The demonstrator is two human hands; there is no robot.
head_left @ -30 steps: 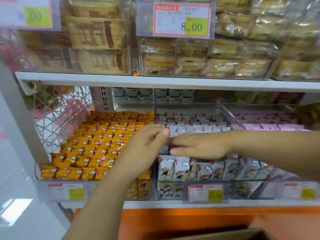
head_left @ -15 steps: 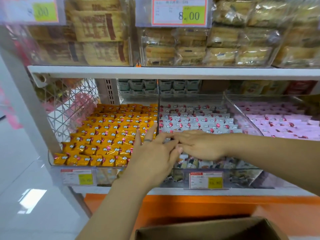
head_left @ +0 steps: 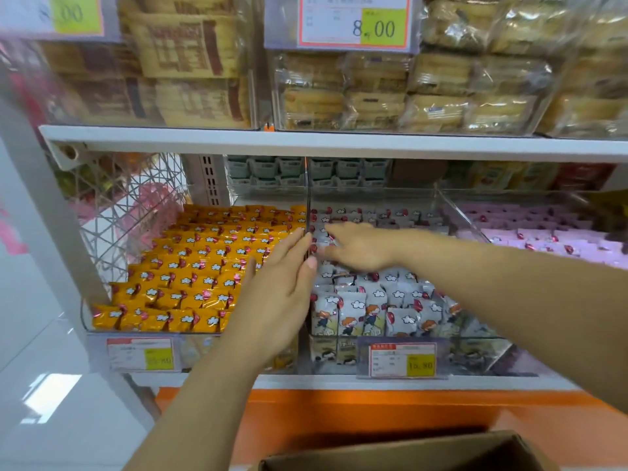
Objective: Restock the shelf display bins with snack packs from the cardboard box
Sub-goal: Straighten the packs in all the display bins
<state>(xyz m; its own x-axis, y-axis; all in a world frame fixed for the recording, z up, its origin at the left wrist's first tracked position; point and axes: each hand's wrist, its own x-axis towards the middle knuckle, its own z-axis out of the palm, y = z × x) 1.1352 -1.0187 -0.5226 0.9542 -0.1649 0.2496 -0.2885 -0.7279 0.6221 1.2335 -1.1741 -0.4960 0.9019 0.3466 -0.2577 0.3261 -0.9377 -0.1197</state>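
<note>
**A:** What are the bins holding?

**B:** At nine o'clock a clear plastic bin (head_left: pixel 97 350) is carrying rows of orange snack packs (head_left: pixel 190 263). The middle clear bin (head_left: pixel 475 355) is holding grey-white cartoon-printed packs (head_left: pixel 353 311). Pink packs (head_left: pixel 550 239) are filling the third clear bin (head_left: pixel 458 212) at three o'clock.

**A:** And the box and hands?

**B:** The brown cardboard box (head_left: pixel 390 453) is sitting at six o'clock. The left hand (head_left: pixel 278 294), fingers straight, is pressing against the clear divider (head_left: pixel 307 198) and gripping nothing. The right hand (head_left: pixel 363 248), fingers spread, is resting on the grey-white packs.

**A:** What's around them?

**B:** A white shelf (head_left: pixel 339 381) is bearing the bins, and a glossy pale floor (head_left: pixel 40 362) is shining at eight o'clock.
</note>
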